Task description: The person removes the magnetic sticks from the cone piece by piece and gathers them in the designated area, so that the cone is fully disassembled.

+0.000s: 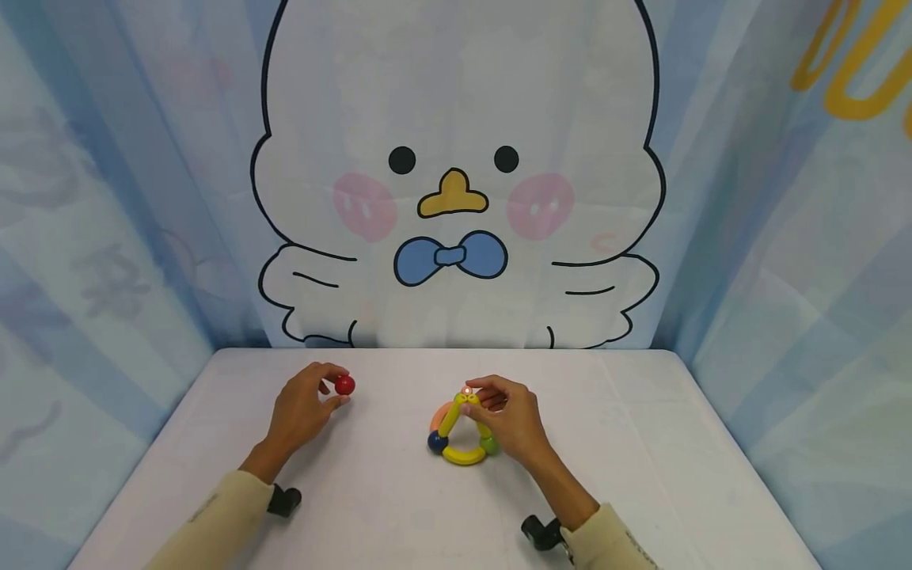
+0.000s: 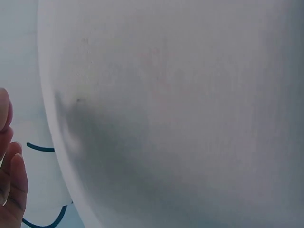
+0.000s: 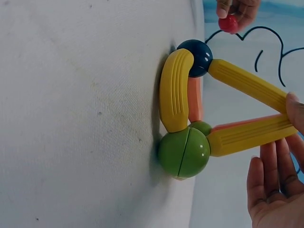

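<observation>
Between its thumb and fingertips, my left hand (image 1: 298, 410) pinches a small red ball (image 1: 345, 385) above the table's left side. Only a few left fingers (image 2: 18, 178) show in the left wrist view, and the ball is hidden there. My right hand (image 1: 516, 416) pinches the meeting tops of straight yellow sticks (image 1: 450, 419) on a pyramid-like ball-and-stick toy. Its base has a curved yellow piece (image 3: 175, 92) between a dark blue ball (image 3: 197, 57) and a green ball (image 3: 184, 152). Behind are a curved orange piece (image 3: 194, 99) and another green ball (image 3: 202, 127).
The toy stands on a white table (image 1: 385, 507). A cloth backdrop (image 1: 456, 95) with a cartoon bird rises behind the table's far edge, with blue curtains (image 1: 93, 237) at both sides. Black wrist-worn devices (image 1: 285, 500) hang below both sleeves.
</observation>
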Tool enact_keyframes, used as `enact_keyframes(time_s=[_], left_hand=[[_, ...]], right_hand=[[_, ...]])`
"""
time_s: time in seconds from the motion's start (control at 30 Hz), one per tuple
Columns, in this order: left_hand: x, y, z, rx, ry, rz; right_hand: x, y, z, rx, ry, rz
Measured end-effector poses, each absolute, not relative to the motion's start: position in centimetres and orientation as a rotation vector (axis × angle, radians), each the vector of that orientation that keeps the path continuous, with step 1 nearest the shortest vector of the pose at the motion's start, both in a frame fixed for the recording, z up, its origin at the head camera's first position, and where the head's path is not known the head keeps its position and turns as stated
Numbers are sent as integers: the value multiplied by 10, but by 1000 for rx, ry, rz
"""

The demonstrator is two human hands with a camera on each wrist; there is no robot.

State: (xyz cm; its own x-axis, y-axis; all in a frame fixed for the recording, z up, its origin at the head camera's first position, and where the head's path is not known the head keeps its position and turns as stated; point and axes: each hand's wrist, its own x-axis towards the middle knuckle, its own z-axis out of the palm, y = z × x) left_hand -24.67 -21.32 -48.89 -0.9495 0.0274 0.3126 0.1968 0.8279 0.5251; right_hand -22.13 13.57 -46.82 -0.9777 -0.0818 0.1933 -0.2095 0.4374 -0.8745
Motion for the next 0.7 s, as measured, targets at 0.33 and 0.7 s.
enact_keyframes(time_s=[0.33, 0.7], left_hand=[[-257, -238, -492, -80, -2824, -804], [-262, -253, -499, -57, -2926, -753]], right_hand=[[-221, 136, -467, 273, -2545, 1590], [-220, 137, -465, 268, -2551, 1585]])
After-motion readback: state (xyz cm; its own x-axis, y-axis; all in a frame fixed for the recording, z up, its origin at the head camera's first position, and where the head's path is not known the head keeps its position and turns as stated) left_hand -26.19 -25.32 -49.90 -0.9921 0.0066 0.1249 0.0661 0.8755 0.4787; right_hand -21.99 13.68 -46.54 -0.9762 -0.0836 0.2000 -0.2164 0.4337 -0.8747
